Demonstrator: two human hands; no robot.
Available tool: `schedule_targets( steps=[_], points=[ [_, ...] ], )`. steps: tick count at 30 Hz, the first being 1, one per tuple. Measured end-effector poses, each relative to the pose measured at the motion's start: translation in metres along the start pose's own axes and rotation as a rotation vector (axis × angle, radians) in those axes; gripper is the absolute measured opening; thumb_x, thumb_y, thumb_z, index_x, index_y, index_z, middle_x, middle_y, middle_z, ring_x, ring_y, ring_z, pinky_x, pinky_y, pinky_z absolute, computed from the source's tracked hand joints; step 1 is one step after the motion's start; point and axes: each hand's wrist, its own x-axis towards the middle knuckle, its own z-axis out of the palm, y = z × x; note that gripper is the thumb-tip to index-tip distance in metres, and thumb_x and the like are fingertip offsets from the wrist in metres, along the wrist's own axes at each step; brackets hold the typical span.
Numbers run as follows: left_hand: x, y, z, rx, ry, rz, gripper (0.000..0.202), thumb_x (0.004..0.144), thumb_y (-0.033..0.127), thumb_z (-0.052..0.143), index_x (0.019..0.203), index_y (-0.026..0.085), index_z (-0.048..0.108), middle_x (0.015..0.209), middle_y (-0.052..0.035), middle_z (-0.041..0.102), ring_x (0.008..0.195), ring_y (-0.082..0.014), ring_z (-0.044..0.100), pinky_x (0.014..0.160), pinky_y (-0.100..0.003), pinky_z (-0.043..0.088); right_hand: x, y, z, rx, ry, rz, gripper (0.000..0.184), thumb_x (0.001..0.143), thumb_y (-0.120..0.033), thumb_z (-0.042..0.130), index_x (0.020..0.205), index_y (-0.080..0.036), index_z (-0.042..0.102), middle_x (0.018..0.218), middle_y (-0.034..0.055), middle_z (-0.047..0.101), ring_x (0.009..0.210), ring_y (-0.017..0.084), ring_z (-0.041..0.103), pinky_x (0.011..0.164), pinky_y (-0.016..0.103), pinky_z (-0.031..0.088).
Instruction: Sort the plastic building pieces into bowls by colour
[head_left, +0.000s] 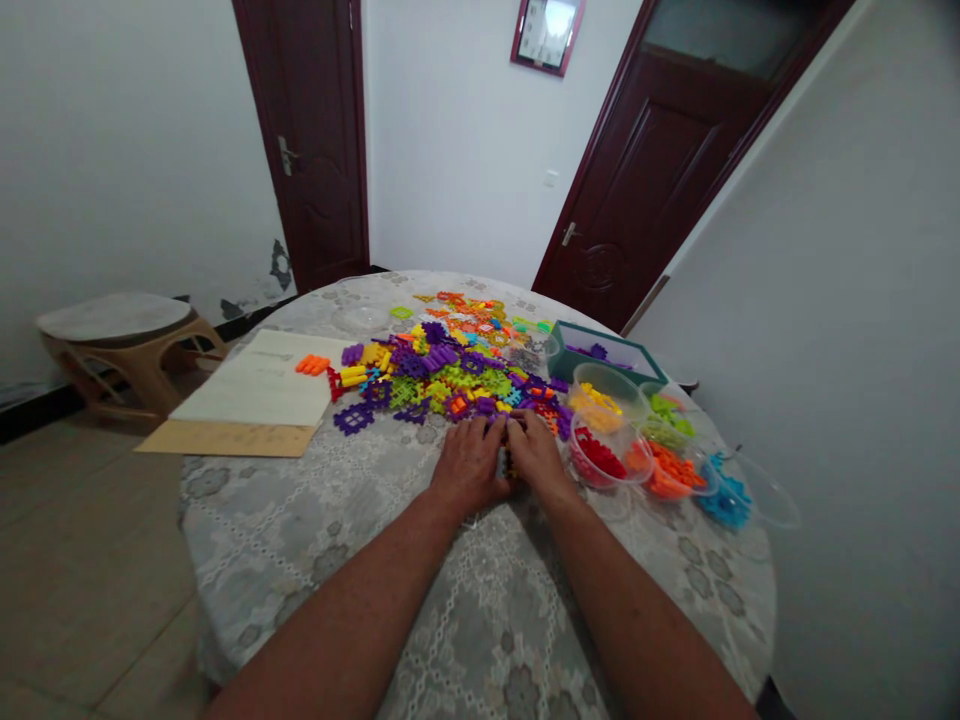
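Observation:
On the table, a mixed heap of plastic interlocking building pieces (442,370) in purple, green, yellow and orange lies just beyond both hands. My left hand (471,465) rests at the heap's near edge, palm down, its fingers bent together. Close beside it, my right hand (536,455) has its fingers curled inward against the left one. Something small and yellowish-brown shows in the gap between the hands, with purple near the fingertips. What exactly the fingers grip is mostly hidden.
Clear tubs of sorted pieces stand at the right, including a red-filled tub (596,460) and an orange-filled tub (671,475). Blue pieces (726,495) sit near the right edge. Behind is a green-rimmed box (607,345). At the left lie a paper sheet (251,385) and cardboard (225,438).

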Motion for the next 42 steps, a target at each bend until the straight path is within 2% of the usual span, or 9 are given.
schedule_targets(
  steps=[4,8,10,14,21,32,42],
  points=[
    [0.002,0.001,-0.002,-0.009,-0.039,0.027,0.073,0.078,0.035,0.07,0.147,0.022,0.05,0.126,-0.0144,0.059,0.114,-0.033,0.058,0.098,-0.048,0.048,-0.005,0.003,-0.002,0.126,0.053,0.064,0.039,0.097,-0.039,0.044,0.114,-0.017,0.072,0.113,0.0095,0.076,0.104,0.022,0.07,0.092,0.032,0.053],
    [0.002,0.003,0.0,0.008,-0.015,0.023,0.083,0.076,0.035,0.073,0.153,0.023,0.044,0.138,-0.0166,0.054,0.12,-0.0344,0.056,0.102,-0.049,0.046,-0.015,0.0,-0.005,0.272,0.099,0.111,0.04,0.096,-0.045,0.045,0.11,-0.019,0.073,0.109,0.008,0.077,0.102,0.023,0.07,0.091,0.031,0.052],
    [0.002,0.004,0.0,0.02,-0.016,0.011,0.084,0.076,0.035,0.073,0.154,0.024,0.043,0.137,-0.0165,0.054,0.119,-0.0346,0.057,0.101,-0.049,0.047,-0.018,-0.002,-0.006,0.315,0.116,0.113,0.039,0.095,-0.045,0.047,0.109,-0.02,0.073,0.108,0.008,0.077,0.102,0.023,0.07,0.091,0.032,0.052],
    [0.004,0.005,0.0,0.023,-0.054,-0.012,0.078,0.077,0.034,0.073,0.15,0.027,0.048,0.122,-0.0129,0.059,0.112,-0.0327,0.06,0.097,-0.047,0.048,-0.02,-0.003,-0.007,0.326,0.125,0.095,0.037,0.094,-0.044,0.049,0.108,-0.019,0.073,0.109,0.0083,0.077,0.102,0.024,0.069,0.093,0.033,0.051],
    [0.008,0.003,0.003,-0.021,-0.041,0.01,0.075,0.076,0.031,0.071,0.148,0.022,0.049,0.12,-0.0134,0.06,0.112,-0.0324,0.06,0.096,-0.047,0.049,-0.018,0.001,-0.004,0.331,0.125,0.08,0.036,0.095,-0.041,0.049,0.11,-0.02,0.073,0.11,0.0084,0.076,0.105,0.024,0.068,0.096,0.034,0.05],
    [0.009,0.001,0.004,-0.063,-0.018,0.021,0.074,0.076,0.029,0.072,0.146,0.024,0.052,0.117,-0.011,0.06,0.109,-0.0298,0.061,0.097,-0.043,0.051,-0.016,0.004,-0.003,0.353,0.139,0.089,0.035,0.095,-0.041,0.049,0.11,-0.02,0.072,0.11,0.0083,0.076,0.104,0.024,0.069,0.096,0.034,0.05],
    [0.01,0.002,-0.001,-0.074,-0.018,0.016,0.072,0.075,0.028,0.071,0.144,0.023,0.053,0.117,-0.0116,0.059,0.107,-0.0298,0.061,0.096,-0.043,0.052,-0.017,-0.001,-0.003,0.363,0.136,0.096,0.035,0.095,-0.041,0.05,0.11,-0.02,0.072,0.11,0.0078,0.076,0.104,0.023,0.069,0.095,0.033,0.051]
  ],
)
